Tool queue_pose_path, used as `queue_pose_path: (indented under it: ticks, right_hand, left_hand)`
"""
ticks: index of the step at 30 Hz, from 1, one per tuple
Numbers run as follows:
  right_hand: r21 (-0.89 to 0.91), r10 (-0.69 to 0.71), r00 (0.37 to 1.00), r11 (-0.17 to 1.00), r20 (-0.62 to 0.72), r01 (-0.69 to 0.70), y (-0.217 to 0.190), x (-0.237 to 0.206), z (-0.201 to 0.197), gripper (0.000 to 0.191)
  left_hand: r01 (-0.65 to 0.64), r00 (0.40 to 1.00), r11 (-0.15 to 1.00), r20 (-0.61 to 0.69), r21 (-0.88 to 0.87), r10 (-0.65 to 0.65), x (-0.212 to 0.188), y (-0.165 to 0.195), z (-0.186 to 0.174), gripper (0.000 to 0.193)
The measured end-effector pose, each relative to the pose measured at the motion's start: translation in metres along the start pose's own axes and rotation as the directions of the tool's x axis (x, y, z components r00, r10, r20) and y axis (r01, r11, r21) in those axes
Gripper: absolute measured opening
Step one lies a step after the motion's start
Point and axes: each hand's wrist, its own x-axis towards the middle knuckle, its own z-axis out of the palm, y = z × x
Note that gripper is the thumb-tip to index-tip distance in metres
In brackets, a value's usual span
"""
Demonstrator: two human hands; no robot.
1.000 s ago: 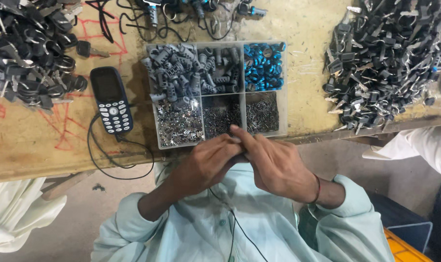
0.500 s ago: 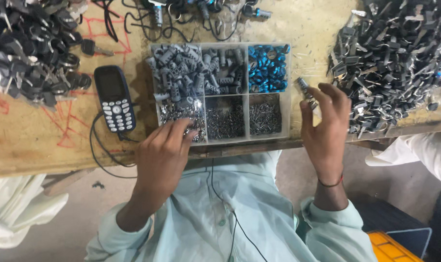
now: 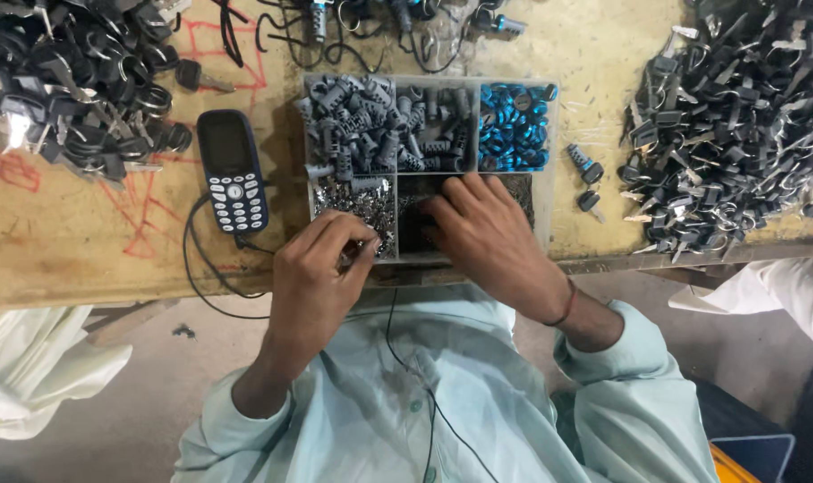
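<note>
hands at the compartment tray, near edge of the worktop

left hand [image 3: 321,268] curled over the near-left compartment of the clear compartment tray [image 3: 549,179], fingers [image 3: 357,240] pinched narrow on something small at the tips; too small to identify, likely one of the tiny silver parts [image 3: 353,199] heaped in that compartment. right hand [image 3: 487,237] laid flat over the near-middle and near-right compartments, fingers [image 3: 455,192] spread and pressed down into the dark small parts there; no way to tell whether anything is held under the palm.

tray set square to the near edge of the worktop [image 3: 84,250], directly ahead of the body, so both hands reach it with bent wrists. far row holding grey ribbed cylinders [image 3: 353,134] at left and middle, blue rings [image 3: 514,125] at right; sorted by kind, each behind its own wall.

mobile phone [image 3: 234,170] just left of the tray, face up, its black cable [image 3: 200,277] looping off the near edge. two loose keys [image 3: 587,179] just right of the tray. large pile of dark keys [image 3: 737,125] at far right, another pile of keys and rings [image 3: 66,80] at far left, tangled wires [image 3: 361,27] along the far side.

open room: bare strips between tray and each pile, wider on the left beyond the phone. near edge close under both wrists; little margin there.
</note>
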Motion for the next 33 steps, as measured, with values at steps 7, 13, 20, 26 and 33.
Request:
queue_pose_path:
  ticks: [7,13,20,26,33]
  right_hand:
    - [0.170,0.109,0.994,0.980,-0.020,-0.105,-0.005,0.002,-0.005,0.014]
    - [0.723,0.377,0.919,0.602,0.116,-0.338,0.006,-0.020,0.000,0.009]
    - [0.913,0.379,0.925,0.363,0.039,-0.187,-0.009,-0.045,0.017,0.005]
    - [0.753,0.323,0.934,0.650,-0.150,-0.104,-0.015,-0.049,0.010,0.011]
    - [0.705,0.276,0.928,0.709,-0.249,-0.021,-0.019,-0.047,0.008,0.013]
  left_hand:
    - [-0.029,0.998,1.000,-0.065,-0.001,0.029,-0.002,-0.003,-0.003,0.016]
    - [0.203,0.979,0.867,0.076,-0.455,-0.189,-0.004,-0.004,0.000,0.013]
    - [-0.015,0.999,0.829,-0.043,-0.560,-0.011,-0.004,0.018,0.040,0.017]
    - [-0.105,0.992,0.871,-0.111,-0.480,0.059,-0.006,0.024,0.048,0.020]
    - [-0.234,0.971,0.921,-0.116,-0.310,0.207,-0.010,0.029,0.045,0.025]
